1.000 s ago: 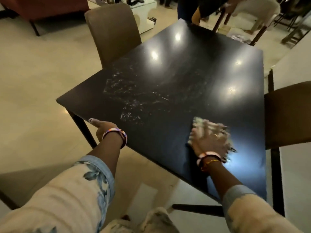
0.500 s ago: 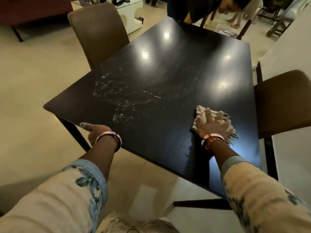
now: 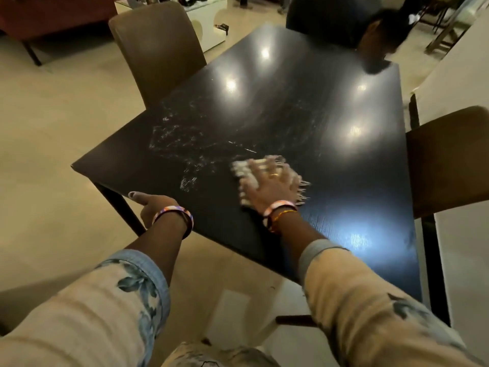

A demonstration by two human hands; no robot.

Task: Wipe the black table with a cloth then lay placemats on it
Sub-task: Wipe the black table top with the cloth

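The glossy black table (image 3: 304, 107) fills the middle of the view, with whitish smears (image 3: 182, 144) on its near-left part. My right hand (image 3: 267, 184) lies flat, fingers spread, pressing a pale fringed cloth (image 3: 297, 188) onto the tabletop just right of the smears; the hand and cloth are motion-blurred. My left hand (image 3: 154, 205) grips the near-left edge of the table, thumb on top, fingers hidden under the edge. No placemats are in view.
A brown chair (image 3: 156, 49) stands at the table's left side and another (image 3: 449, 160) at its right. A person's head (image 3: 383, 30) leans over the far corner. A white low table (image 3: 209, 19) and a red sofa (image 3: 53, 11) sit behind.
My right hand has slid the cloth leftward across the table toward the smears. The person at the far corner has bent lower. My left hand stays on the edge.
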